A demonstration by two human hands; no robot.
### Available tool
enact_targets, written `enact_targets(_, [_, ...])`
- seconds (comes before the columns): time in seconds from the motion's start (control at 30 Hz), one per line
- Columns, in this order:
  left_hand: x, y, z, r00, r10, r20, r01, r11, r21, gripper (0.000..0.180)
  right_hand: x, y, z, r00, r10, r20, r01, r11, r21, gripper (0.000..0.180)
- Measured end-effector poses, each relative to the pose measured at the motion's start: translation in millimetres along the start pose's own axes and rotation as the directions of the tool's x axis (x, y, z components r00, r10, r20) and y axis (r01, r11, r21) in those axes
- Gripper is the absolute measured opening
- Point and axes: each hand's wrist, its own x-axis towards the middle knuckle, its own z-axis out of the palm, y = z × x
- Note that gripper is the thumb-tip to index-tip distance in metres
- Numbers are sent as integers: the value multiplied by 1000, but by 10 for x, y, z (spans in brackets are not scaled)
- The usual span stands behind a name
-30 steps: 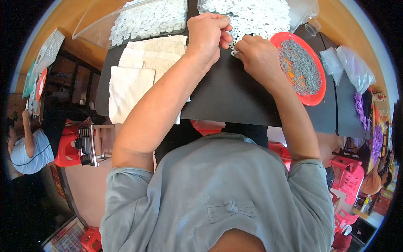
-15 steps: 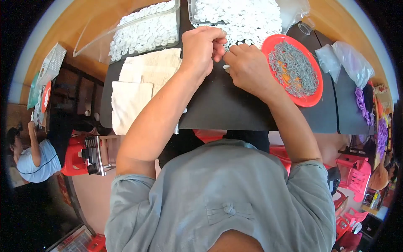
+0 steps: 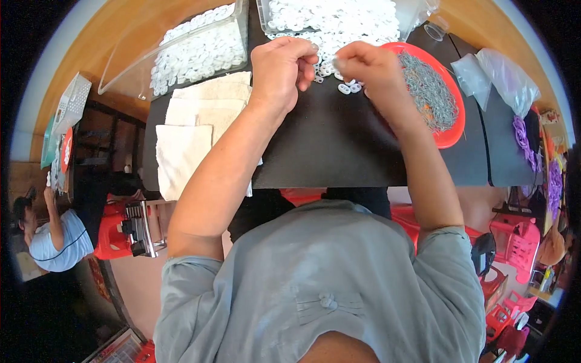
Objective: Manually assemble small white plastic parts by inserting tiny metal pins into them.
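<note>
Small white plastic oval pieces with holes (image 3: 339,27) lie heaped at the far middle, spilling from a clear tray (image 3: 264,18) onto the dark table. My left hand (image 3: 283,69) is closed in front of the heap, thumb and forefinger pinched; whatever it holds is too small to make out. My right hand (image 3: 376,72), slightly blurred, is also pinched, close by on the right and beside a red oval plate (image 3: 458,121) of thin grey metal pins (image 3: 433,91). A few loose white pieces (image 3: 349,88) lie on the table near its fingers.
Left of the heap stands a clear plastic bin (image 3: 243,36) with more white pieces. Folded cream cloths (image 3: 184,154) lie on the table's left. Clear plastic bags (image 3: 508,78) sit at the right. Another person (image 3: 57,236) works at the far left.
My right hand has moved up and right, away from my left hand, partly over the red plate's edge. Loose white pieces now show on the table where it was. My left hand has barely moved.
</note>
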Motion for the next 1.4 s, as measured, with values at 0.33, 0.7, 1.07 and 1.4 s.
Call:
enact_targets(0.33, [-93, 1, 70, 990, -34, 136, 27, 998, 52, 8, 42, 5, -245, 953, 288, 95, -292, 788, 542, 15])
enact_targets(0.7, [-99, -35, 46, 986, -50, 160, 37, 996, 85, 11, 21, -67, -226, 948, 304, 94, -306, 788, 534, 15])
enact_targets(1.07, [-123, -40, 76, 992, -4, 124, -12, 991, 133, 10, 2, -72, -163, 968, 248, 34, -230, 830, 508, 15])
enact_targets(1.4, [-142, -37, 89, 994, 34, 102, -54, 977, 206, 8, -38, -112, -65, 987, 162, -15, -142, 901, 410, 15])
